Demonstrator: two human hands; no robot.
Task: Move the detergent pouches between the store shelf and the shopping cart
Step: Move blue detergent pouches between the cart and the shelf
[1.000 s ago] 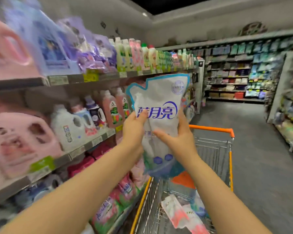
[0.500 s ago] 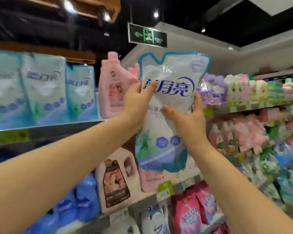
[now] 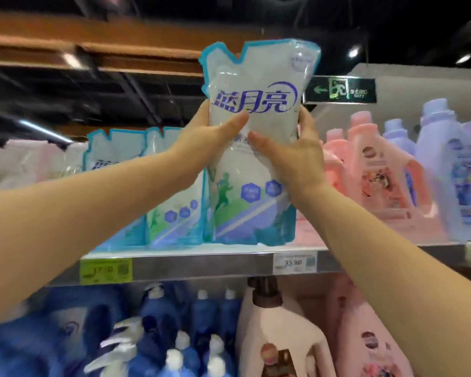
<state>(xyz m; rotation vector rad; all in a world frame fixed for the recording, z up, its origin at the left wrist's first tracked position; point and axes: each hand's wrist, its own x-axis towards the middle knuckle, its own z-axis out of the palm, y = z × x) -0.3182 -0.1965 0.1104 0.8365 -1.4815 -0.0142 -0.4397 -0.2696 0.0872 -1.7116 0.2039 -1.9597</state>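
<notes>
**Detergent pouch held upright at the top shelf**

The detergent pouch (image 3: 245,170) is gripped at its waist from both sides. The left hand (image 3: 204,140) is wrapped round its left edge with the thumb laid across the front under the blue lettering. The right hand (image 3: 302,156) is clasped round the right edge, its thumb also pressed on the front. The pouch is held upright, its lower edge down at the shelf (image 3: 201,263); whether it rests there cannot be told. It is placed just right of two matching pouches (image 3: 172,208), which are stood side by side.

A yellow-green price tag (image 3: 106,270) and a white price tag (image 3: 295,263) are fixed to the metal shelf edge. Pink bottles (image 3: 375,170) and lilac bottles (image 3: 441,159) are lined up further right. On the level below, dark blue bottles (image 3: 174,336) are packed at the left and pale pink jugs (image 3: 280,336) at the right. A green exit sign (image 3: 340,89) is hung behind, under a dark ceiling dotted with lamps (image 3: 354,53).
</notes>
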